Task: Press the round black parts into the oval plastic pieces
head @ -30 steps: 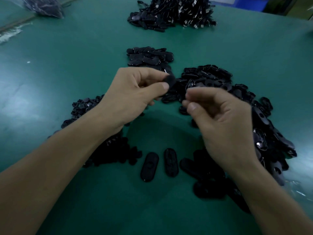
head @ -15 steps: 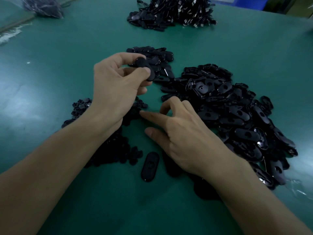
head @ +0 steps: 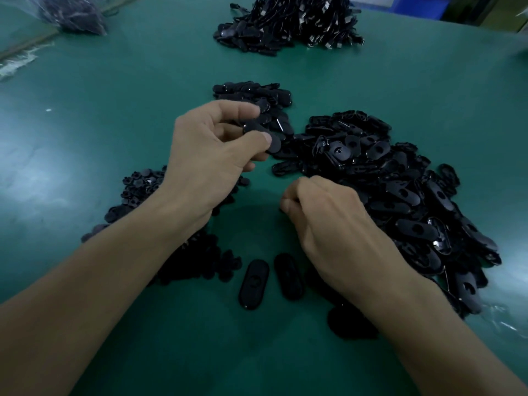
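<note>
- I see my left hand point(head: 211, 150) raised over the green table point(head: 114, 110), thumb and forefinger pinched shut on one oval plastic piece point(head: 261, 135), the other fingers curled underneath.
- My right hand point(head: 328, 221) sits lower and nearer, knuckles up, fingers curled into a loose fist with thumb against forefinger; I cannot tell whether it has hold of anything.
- Both forearms come in from the near edge, angling toward the middle.
- The big heap of oval pieces point(head: 400, 190) lies right of my right hand, a smaller stack of ovals point(head: 257, 94) just beyond my left.
- The pile of round black parts point(head: 140, 184) lies left, partly under my left wrist.
- Two single ovals point(head: 254, 284) lie side by side on the near table between my arms.
- A far pile of corded pieces point(head: 291, 24) sits at the far edge, a plastic bag point(head: 74, 12) at far left.
</note>
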